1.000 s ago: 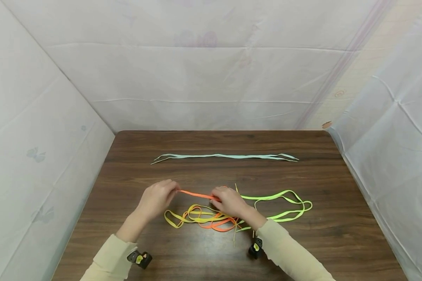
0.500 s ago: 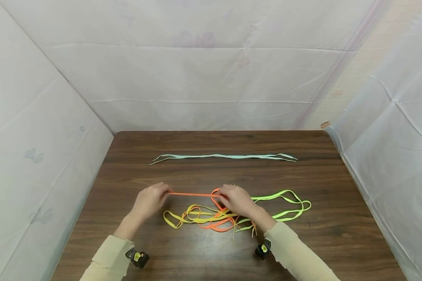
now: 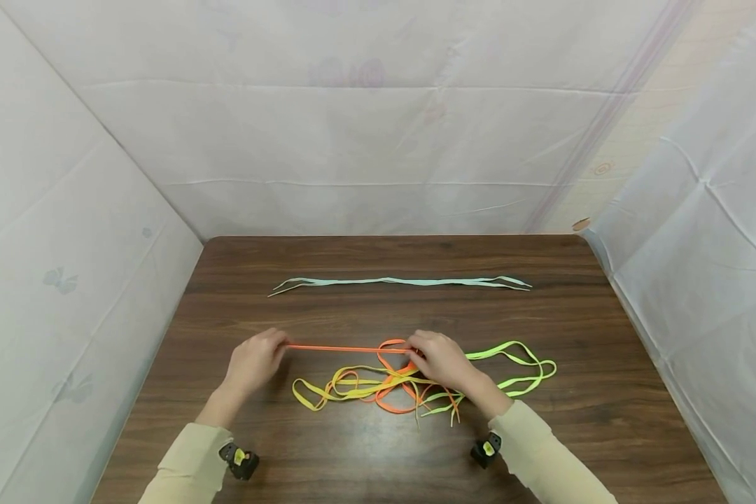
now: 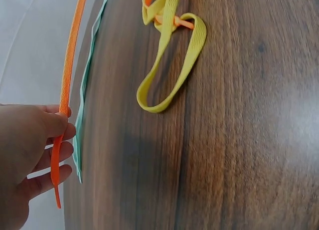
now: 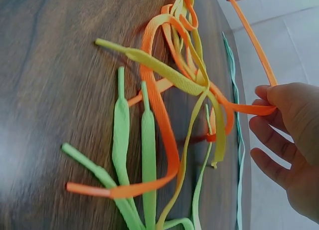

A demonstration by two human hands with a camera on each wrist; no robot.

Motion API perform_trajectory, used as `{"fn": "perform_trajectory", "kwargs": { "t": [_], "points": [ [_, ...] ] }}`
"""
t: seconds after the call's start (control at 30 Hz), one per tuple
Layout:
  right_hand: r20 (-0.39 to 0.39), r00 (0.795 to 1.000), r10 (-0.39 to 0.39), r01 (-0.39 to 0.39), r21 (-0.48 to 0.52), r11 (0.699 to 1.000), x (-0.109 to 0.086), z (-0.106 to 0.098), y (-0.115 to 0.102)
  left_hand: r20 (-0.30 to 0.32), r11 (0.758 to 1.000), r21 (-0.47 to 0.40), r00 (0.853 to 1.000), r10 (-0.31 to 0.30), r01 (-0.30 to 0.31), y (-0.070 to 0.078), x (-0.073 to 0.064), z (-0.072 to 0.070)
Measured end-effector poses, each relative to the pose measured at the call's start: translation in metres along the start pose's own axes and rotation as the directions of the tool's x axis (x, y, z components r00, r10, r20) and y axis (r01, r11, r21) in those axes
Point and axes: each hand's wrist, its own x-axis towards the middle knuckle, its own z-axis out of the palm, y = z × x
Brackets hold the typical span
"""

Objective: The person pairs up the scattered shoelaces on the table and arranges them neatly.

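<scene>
An orange shoelace is stretched straight between the two hands, above the table. My left hand pinches it between thumb and forefinger; in the left wrist view its tipped end hangs past the fingers. My right hand pinches the same lace farther along, as the right wrist view shows, and the rest trails down into the pile. Yellow shoelaces lie looped and tangled with orange ones below the stretched part. Green shoelaces spread out to the right, partly behind the right forearm.
Pale mint shoelaces lie in a straight line across the far part of the brown wooden table. White sheets hang behind and at both sides of it. A small black device sits on each wrist.
The hands have moved apart, left hand to the left and right hand to the right. The orange shoelace between them now shows a longer taut stretch.
</scene>
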Motion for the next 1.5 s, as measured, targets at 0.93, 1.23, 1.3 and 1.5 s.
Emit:
{"fn": "perform_trajectory", "kwargs": {
  "t": [0.93,1.23,1.3,1.5],
  "points": [
    [-0.073,0.993,0.098,-0.102,-0.055,0.993,-0.035,-0.033,0.038,0.020,0.988,0.024,0.988,-0.155,0.155,-0.045,-0.012,-0.002],
    [-0.097,0.988,0.123,-0.131,-0.084,0.988,-0.045,-0.045,0.052,0.006,0.987,0.025,0.987,-0.161,0.161,-0.047,-0.011,-0.001],
    [-0.107,0.986,0.129,-0.139,-0.097,0.985,-0.048,-0.048,0.057,0.000,0.987,0.027,0.987,-0.159,0.159,-0.048,-0.011,0.000],
    [-0.085,0.978,0.193,-0.202,-0.114,0.973,-0.060,-0.056,0.071,0.006,0.982,0.033,0.983,-0.185,0.184,-0.049,-0.011,0.000]
  ]
}}
